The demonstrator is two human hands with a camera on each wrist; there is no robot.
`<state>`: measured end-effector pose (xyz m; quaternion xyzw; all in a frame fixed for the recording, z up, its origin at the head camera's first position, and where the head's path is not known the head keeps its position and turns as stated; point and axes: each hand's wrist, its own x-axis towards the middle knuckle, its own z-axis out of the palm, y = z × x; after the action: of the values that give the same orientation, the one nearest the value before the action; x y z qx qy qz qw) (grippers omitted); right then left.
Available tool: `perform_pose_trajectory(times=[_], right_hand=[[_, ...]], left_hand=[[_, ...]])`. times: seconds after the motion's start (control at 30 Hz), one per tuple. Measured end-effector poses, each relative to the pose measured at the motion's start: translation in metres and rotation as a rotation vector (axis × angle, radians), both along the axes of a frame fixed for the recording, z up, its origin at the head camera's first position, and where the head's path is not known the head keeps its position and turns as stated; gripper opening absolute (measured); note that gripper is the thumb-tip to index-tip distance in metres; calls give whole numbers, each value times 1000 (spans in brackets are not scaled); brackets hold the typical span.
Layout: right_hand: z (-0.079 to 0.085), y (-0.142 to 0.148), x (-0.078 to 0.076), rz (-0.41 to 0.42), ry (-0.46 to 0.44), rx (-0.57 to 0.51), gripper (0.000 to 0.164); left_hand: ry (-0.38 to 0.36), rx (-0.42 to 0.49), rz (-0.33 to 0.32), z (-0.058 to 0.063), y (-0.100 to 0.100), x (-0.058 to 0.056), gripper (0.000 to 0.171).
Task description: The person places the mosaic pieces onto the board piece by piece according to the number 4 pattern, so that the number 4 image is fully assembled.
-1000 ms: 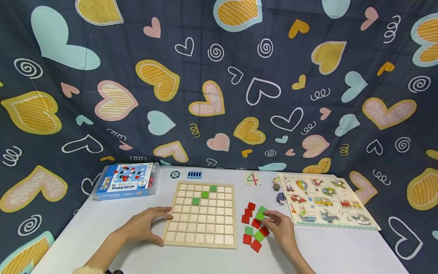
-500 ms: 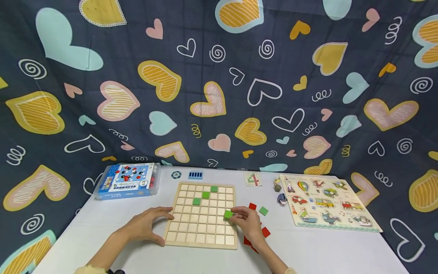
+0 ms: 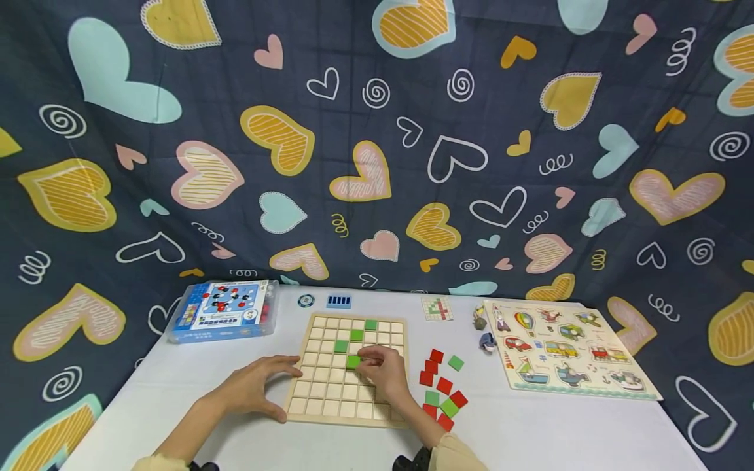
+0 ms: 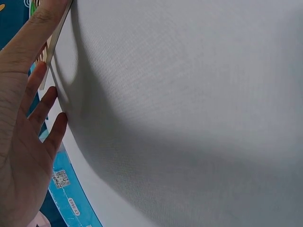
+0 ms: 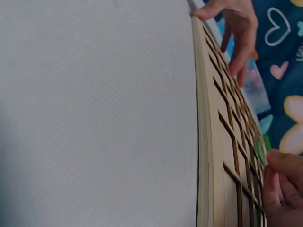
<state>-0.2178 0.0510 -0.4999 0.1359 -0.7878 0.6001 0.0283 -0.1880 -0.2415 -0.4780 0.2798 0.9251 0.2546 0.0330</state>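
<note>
A square wooden grid board (image 3: 332,411) lies on the white table, with several green tiles set in its upper cells, one of them a green tile (image 3: 371,324) in the top row. My right hand (image 3: 385,374) is over the board's middle and pinches a bright green square tile (image 3: 353,362) between thumb and fingertips. In the right wrist view that hand (image 5: 284,189) shows at the lower right beside the grid. My left hand (image 3: 252,387) rests at the board's left edge, thumb at the lower corner and fingers spread along the side.
Loose red and green tiles (image 3: 444,384) lie right of the board. Behind it are a patterned card (image 3: 436,309), a round token (image 3: 305,301) and a blue striped piece (image 3: 339,301). A plastic box (image 3: 224,311) stands back left; a picture puzzle board (image 3: 571,347) lies right, beside two small figures (image 3: 487,342).
My right hand has picked the bright green tile from the loose pile and carried it left over the board's middle. My left hand has stayed at the board's edge.
</note>
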Motion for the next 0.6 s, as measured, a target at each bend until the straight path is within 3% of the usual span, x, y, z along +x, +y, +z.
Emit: perform_pose_trajectory(times=[0.23, 0.6], right_hand=[[-4, -23, -7, 28, 65, -3, 23], [-6, -40, -10, 41, 75, 8, 22]], left_hand=[[-10, 7, 11, -1, 0, 1, 76], [-22, 2, 23, -1, 1, 2, 75]])
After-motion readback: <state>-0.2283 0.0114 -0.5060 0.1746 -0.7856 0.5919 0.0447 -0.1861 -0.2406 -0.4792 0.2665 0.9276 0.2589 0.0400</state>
